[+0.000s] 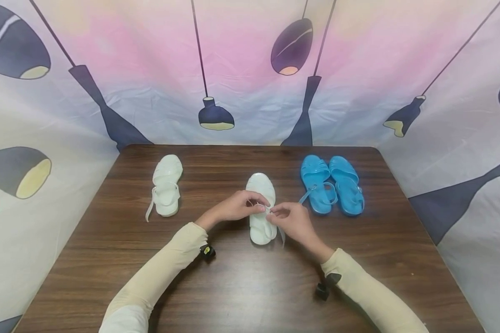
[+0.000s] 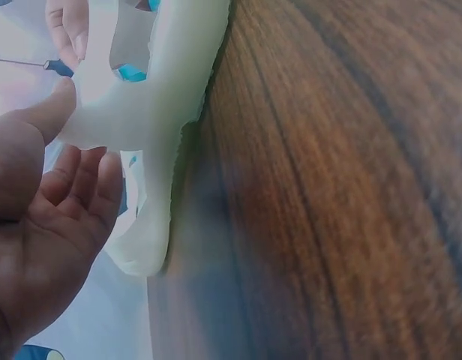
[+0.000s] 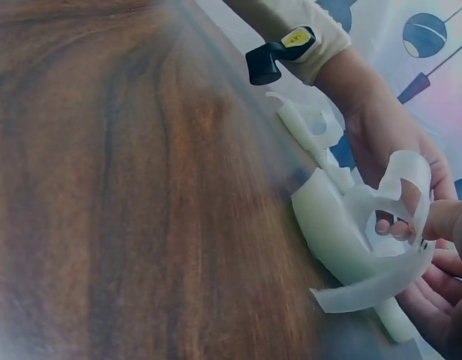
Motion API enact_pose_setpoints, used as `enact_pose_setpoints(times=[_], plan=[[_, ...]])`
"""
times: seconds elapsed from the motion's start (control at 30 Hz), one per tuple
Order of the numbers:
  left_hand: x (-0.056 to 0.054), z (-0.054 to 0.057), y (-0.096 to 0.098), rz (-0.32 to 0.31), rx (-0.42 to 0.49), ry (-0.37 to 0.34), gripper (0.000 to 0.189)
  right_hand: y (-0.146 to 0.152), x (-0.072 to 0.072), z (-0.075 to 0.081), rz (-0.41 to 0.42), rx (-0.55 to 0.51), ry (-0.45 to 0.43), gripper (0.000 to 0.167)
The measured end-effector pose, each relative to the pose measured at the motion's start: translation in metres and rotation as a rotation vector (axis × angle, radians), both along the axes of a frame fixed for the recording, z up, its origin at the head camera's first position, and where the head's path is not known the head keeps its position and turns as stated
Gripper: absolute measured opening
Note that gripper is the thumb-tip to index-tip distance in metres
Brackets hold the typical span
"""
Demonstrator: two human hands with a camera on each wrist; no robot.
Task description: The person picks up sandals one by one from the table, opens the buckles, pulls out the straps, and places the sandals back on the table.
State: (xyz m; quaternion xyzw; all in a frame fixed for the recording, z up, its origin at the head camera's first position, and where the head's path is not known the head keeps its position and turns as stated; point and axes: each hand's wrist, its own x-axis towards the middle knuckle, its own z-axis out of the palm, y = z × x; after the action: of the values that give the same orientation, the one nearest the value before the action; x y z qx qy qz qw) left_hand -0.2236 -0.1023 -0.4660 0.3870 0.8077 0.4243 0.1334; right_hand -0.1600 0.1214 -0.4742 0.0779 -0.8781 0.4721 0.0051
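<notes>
Brown table (image 1: 241, 286): white sandal (image 1: 260, 183) is set on it between the hands, strap (image 3: 373, 291) pinched by left hand (image 1: 237, 206) and right hand (image 1: 293, 222). Likely light, rubbery, bendy; strap best taken near its tip, sole steadied.

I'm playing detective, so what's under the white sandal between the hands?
Under the white sandal is the brown table. The patch right beneath it is covered, so anything hidden there can't be seen.

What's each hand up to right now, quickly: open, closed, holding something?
Left hand: closed, pinching the upper of the middle white sandal.
Right hand: closed, pinching that same sandal's strap.
</notes>
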Motion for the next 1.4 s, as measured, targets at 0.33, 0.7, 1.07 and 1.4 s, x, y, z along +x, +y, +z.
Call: enact_pose_setpoints(times=[0.33,0.7,1.07,1.4], plan=[[0.0,-0.004,-0.001,0.023,0.043,-0.019,0.017,0.001,0.002,-0.001,-0.022,-0.024,0.031,0.018],[0.001,-0.004,-0.009,0.062,0.107,-0.089,0.017,0.001,0.004,-0.003,-0.045,-0.035,0.034,0.018],[-0.002,0.001,0.0,0.046,0.04,-0.086,0.026,0.001,0.004,-0.002,-0.052,-0.035,0.048,0.019],[0.001,0.003,0.012,-0.013,0.053,-0.033,0.01,0.001,0.003,-0.005,-0.054,-0.033,0.046,0.017]])
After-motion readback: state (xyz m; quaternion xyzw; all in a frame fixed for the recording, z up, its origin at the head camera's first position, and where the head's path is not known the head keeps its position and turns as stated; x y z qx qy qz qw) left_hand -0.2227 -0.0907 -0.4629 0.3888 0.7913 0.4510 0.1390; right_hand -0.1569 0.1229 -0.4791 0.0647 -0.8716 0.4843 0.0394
